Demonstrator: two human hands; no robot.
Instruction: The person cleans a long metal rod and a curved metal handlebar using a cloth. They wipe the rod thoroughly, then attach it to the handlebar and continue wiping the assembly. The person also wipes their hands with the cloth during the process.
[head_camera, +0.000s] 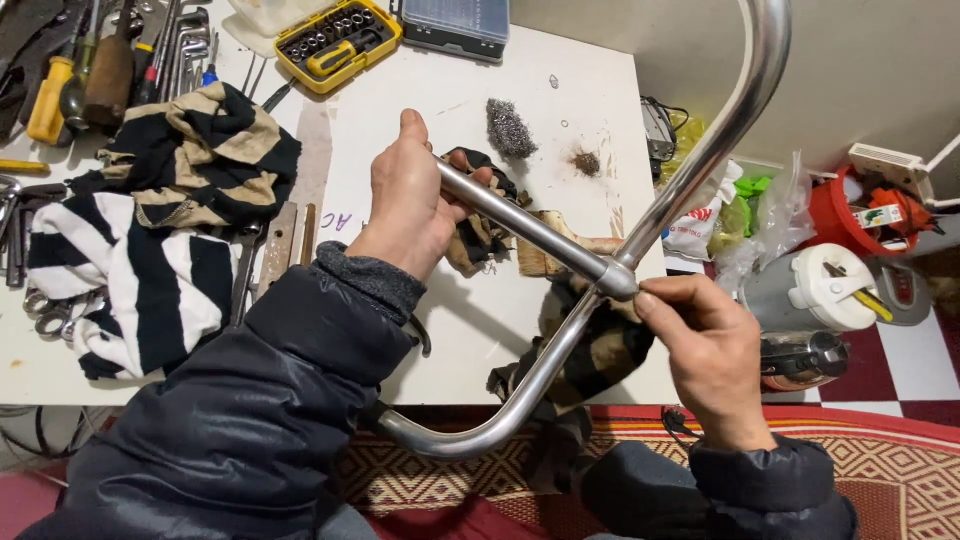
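**Head view: two hands on a bent chrome tube above a cluttered white tabletop**

Head view looks down on a curved, polished chrome metal tube frame (560, 250), and every place below is told from it. Far to its left lie a black, white and tan striped cloth (150, 230) and a row of wrenches and wooden-handled tools (100, 60) on the white tabletop (400, 130). Up and to the left of the frame sits a yellow plastic case of sockets (337, 38), with a dark blue lidded plastic box (455, 22) beside it.

The left hand (410, 200), in a dark padded sleeve, is clenched around the frame's straight crossbar near its left end. Just behind that crossbar lie a dark crumpled rag (480, 240) and, further back, a grey wad of steel wool (510, 128) with a small brown heap of rusty fibres (587, 161) beside it. The frame is held above the tabletop, its long tube running from the lower bend near the person's lap up past the top edge of the picture.

The right hand (705, 350) grasps the frame at the joint where crossbar meets long tube, thumb and fingertips pinching the joint. Right of the frame, on the floor, stand a red plastic bucket (835, 215) and a grey container with a white lid (810, 290).
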